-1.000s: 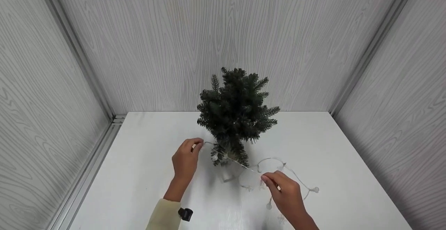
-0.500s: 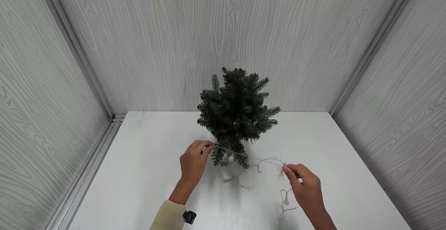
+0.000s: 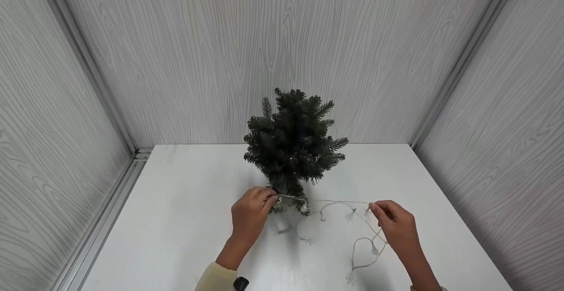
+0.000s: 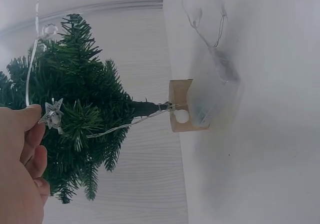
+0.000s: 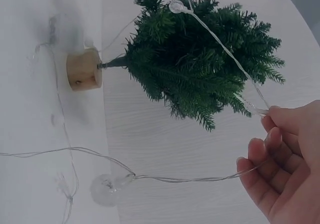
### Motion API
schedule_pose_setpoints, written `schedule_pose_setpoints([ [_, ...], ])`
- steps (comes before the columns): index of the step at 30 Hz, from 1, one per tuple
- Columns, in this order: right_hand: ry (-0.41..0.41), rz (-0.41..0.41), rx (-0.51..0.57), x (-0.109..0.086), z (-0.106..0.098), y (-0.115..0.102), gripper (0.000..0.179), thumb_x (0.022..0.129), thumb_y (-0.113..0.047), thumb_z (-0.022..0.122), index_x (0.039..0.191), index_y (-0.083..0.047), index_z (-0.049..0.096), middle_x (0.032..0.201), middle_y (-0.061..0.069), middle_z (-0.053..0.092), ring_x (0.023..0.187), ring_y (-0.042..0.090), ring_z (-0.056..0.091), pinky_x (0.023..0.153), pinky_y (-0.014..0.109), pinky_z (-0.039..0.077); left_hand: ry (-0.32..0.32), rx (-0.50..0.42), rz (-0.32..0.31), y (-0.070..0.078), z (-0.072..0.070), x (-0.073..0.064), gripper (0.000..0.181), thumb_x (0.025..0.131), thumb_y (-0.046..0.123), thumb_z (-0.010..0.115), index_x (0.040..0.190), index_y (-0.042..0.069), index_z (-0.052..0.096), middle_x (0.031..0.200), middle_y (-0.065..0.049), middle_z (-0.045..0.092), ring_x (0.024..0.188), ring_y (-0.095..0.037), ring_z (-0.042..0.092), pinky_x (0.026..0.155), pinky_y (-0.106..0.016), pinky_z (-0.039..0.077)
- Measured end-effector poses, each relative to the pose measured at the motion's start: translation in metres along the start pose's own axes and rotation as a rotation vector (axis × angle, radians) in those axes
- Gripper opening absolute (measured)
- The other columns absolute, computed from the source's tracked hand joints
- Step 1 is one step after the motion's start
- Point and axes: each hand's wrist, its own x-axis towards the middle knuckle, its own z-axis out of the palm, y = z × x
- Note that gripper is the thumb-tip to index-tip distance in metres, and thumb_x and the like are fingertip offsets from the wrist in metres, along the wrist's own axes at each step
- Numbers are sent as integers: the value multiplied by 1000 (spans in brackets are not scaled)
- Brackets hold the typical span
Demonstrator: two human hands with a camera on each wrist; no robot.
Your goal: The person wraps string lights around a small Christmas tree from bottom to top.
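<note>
Dark green, the tree is fronted by a light string that has been drawn straighter, the right hand having been moved farther right of the tree; a workable span is seemingly gained. It is pinched there and, by the left hand, near the tree's lower branches. Its pale wire is hung with a clear bulb and star.

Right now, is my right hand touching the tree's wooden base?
No, the right hand pinches the light string, apart from the wooden base.
</note>
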Motion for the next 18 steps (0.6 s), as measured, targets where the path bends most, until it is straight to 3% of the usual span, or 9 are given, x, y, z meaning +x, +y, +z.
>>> schedule_pose_setpoints([
  [8,-15,51,2,22,-2,5,19,100,-26,66,104,-9,74,83,6,69,67,9,59,62,19,51,-8,20,-19,5,6,-4,15,80,29,87,88,19,79,86,4,70,77,-14,67,54,-31,53],
  [18,36,-29,-54,58,7,9,21,101,-24,64,105,-6,73,81,7,68,64,8,58,58,18,48,-4,58,-10,4,18,-7,17,78,27,88,89,17,79,85,1,68,78,-15,66,57,-32,57],
])
